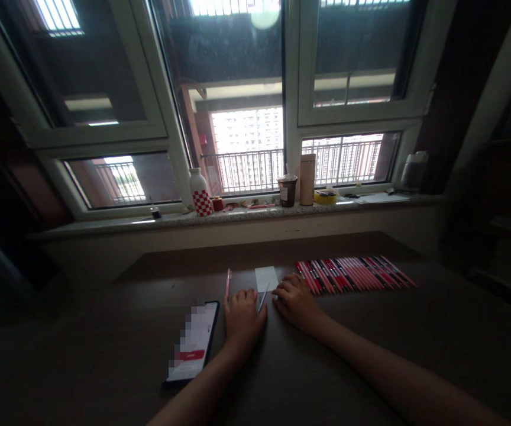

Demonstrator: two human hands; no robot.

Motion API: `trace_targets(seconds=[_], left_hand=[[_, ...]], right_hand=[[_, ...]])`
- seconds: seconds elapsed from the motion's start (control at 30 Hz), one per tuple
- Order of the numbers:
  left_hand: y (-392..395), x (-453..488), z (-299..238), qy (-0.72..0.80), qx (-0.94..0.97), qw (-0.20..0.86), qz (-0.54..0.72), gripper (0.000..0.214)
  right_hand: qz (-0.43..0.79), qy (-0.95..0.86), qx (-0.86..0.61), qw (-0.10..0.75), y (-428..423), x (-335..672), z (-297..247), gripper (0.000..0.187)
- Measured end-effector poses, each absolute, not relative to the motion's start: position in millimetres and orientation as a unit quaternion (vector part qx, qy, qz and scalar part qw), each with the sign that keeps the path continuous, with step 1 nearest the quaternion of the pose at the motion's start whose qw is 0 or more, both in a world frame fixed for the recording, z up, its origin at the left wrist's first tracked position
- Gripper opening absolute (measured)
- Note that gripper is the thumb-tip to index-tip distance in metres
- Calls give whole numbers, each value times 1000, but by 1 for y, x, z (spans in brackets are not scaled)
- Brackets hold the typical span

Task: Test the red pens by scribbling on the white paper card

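My left hand rests on the dark table with its fingers curled. Between its thumb and fingers a thin pale stick, like a pen refill, slants up and to the right. Beside its outer fingers lies a pink pen, pointing away from me. My right hand is closed just to the right, fingertips close to the stick; what they hold, if anything, is hidden. A small white sheet of paper lies beyond both hands. Right of it, a row of several pink, red and black pens lies side by side.
A phone with a lit screen lies left of my left forearm. On the windowsill stand a red-checked white bottle, a lidded drink cup, a tan flask and a yellow roll of tape. The table extends to both sides.
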State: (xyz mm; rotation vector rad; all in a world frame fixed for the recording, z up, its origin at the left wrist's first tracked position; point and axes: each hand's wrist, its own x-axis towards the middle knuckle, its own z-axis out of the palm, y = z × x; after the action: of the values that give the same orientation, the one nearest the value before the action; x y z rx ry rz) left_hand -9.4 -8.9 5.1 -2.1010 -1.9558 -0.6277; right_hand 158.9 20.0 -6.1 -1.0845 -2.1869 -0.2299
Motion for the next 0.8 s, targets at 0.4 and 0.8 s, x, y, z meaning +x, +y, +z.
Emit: trace_targets(seconds=[0.4, 0.8], left_hand=[[-9, -9, 6, -668, -708, 99, -209, 37], [-5, -12, -1, -667, -704, 103, -220, 41]], right_hand=[[-102, -841, -430, 311, 24, 159, -9, 16], [-81, -834, -437, 327, 24, 159, -8, 12]])
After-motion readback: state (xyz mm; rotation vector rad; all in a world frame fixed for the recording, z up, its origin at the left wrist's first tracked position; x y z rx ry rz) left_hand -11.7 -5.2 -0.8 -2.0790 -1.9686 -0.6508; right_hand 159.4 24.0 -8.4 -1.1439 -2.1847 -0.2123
